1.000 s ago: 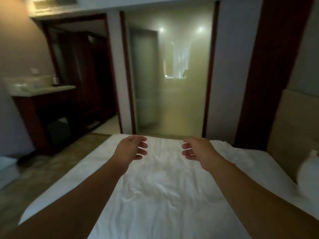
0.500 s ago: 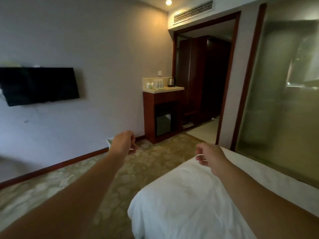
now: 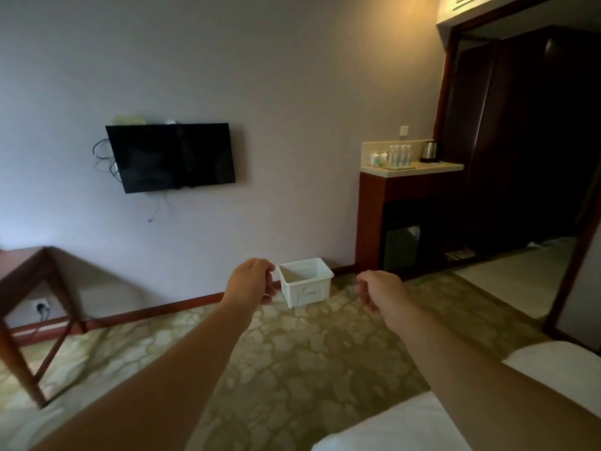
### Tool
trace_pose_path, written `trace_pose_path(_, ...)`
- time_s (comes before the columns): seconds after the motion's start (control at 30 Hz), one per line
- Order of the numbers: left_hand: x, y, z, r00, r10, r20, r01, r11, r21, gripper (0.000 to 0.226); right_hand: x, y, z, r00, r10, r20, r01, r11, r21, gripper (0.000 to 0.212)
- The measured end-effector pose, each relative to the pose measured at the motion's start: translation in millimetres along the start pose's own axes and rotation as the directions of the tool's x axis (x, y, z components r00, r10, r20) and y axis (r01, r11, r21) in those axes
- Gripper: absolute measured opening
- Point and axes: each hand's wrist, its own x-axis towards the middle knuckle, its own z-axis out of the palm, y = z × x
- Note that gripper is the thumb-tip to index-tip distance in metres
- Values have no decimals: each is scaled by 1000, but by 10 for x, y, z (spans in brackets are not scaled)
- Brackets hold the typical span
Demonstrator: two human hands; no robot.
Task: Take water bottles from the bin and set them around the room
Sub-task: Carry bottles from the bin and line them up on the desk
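Observation:
A white plastic bin (image 3: 305,286) stands on the carpet against the far wall; its inside looks bare from here. Three water bottles (image 3: 399,155) stand on the cabinet counter (image 3: 411,168) at the right. My left hand (image 3: 253,281) is stretched forward, fingers loosely curled, holding nothing, and overlaps the bin's left side in the view. My right hand (image 3: 379,292) reaches out to the right of the bin, fingers loosely curled and empty. Both hands are well short of the bin.
A black TV (image 3: 170,156) hangs on the wall. A wooden table (image 3: 29,284) stands at the left. A kettle (image 3: 429,151) sits on the counter. The white bed (image 3: 422,424) fills the lower right corner. A dark doorway (image 3: 527,141) opens at the right.
The view has swung left from the bed and glass wall to the TV wall. The bin has come into full view. Both hands stay out in front and empty.

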Motion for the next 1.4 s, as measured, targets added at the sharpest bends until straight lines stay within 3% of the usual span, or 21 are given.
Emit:
trace_pose_path(0.3,1993,-445,12,998,-55,13,55,998,-29,20,1962,-15,1364,993,65,103,-62,998,-31,19)
trace_pose_path(0.67,5132,-574,-281,993,-112,20,113,993,-43,20,4402,-469,2857,990,131,-54,-133,990,-39,13)
trace_pose_path(0.9,6636,-810,212,977,-193,90,199,978,-58,19,5736,-748,3315,980,183,-77,-184,983,2,13)
trace_pose_path(1.2,8896,-1061,1137,976,-178,122,173,983,57,23,8160,-829,3688,980,198,-29,-200,979,-50,18)
trace_pose_path(1.4,10273,-1309,1741,969,-179,169,173,984,46,24,9776,-691,4024,967,251,-39,-253,964,-77,16)
